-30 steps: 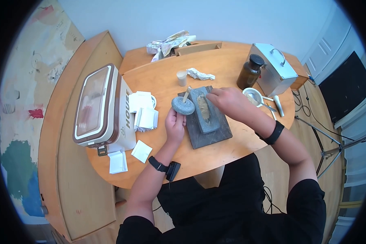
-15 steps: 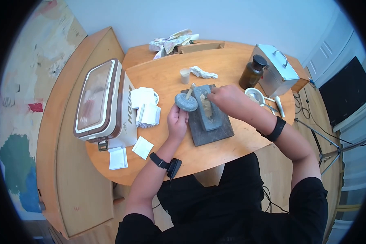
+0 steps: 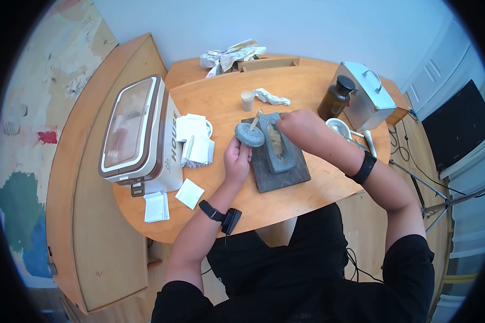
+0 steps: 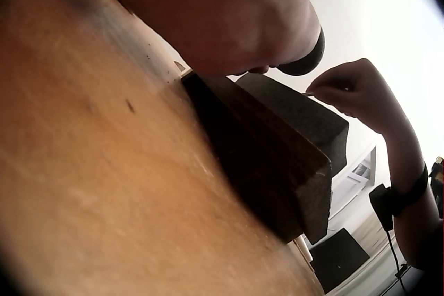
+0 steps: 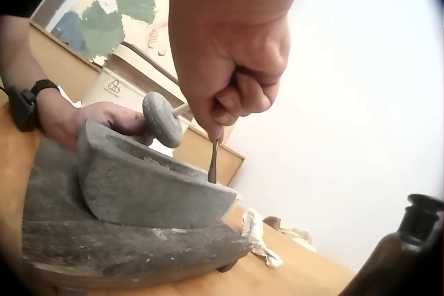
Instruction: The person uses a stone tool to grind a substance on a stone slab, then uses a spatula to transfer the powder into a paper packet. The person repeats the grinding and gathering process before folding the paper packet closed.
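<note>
Cooler box (image 3: 137, 134), brown bottle (image 3: 335, 97), metal case (image 3: 365, 94).

1. A rounded wooden table (image 3: 318, 188) stands against a pale blue-white wall (image 3: 307, 27) in even daylight.
2. A painted panel (image 3: 21, 134) in green, blue and red leans at left.
3. White panelled doors (image 3: 434, 67), a dark screen (image 3: 458, 121) and a tripod (image 3: 442, 202) occupy the right, over wood flooring.
</note>
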Motion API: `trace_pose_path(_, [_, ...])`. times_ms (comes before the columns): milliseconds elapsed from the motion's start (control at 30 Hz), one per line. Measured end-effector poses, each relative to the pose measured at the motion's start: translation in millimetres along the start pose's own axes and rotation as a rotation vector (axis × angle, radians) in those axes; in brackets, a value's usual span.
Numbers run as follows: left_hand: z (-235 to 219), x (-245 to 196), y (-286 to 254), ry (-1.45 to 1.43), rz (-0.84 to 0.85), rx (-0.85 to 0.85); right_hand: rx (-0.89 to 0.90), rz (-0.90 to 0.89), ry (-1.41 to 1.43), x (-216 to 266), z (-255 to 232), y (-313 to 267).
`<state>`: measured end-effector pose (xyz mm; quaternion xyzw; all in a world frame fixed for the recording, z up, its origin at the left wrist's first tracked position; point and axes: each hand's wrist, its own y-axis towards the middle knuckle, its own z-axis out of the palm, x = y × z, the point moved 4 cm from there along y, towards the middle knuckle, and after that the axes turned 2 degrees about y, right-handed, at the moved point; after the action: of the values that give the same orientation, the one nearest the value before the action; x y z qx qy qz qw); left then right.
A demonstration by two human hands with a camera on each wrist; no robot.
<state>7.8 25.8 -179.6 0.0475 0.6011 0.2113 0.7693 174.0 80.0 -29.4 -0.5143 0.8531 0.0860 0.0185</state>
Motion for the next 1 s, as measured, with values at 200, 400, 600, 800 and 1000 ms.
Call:
trace_pose_path(200, [-0.1,1.8,0.1,0.003,0.003,0.008,0.027,0.028,-0.002,2.0,-2.7,5.6])
trace_pose_path(400, [-0.9,2.8,-0.1,0.018,-0.001,0.004,-0.013,0.047,0.039,-2.6,1.4,0.1])
trace_pose_path(600, [0.0,0.6,-0.3,0.002,-0.008,0.005,-0.149,0.007,0.085,4.3,10.6,-25.4])
trace_pose_path(800, [0.3,3.2,-1.8,-0.009,-0.007,0.011,-0.188,0.014,0.133,0.8,4.8,-34.8])
trace_pose_path(1000, [-1.1,2.0,-0.6,-0.025,-0.019,0.01,-0.22,-0.012,0.11,-3.0,18.4,-35.4])
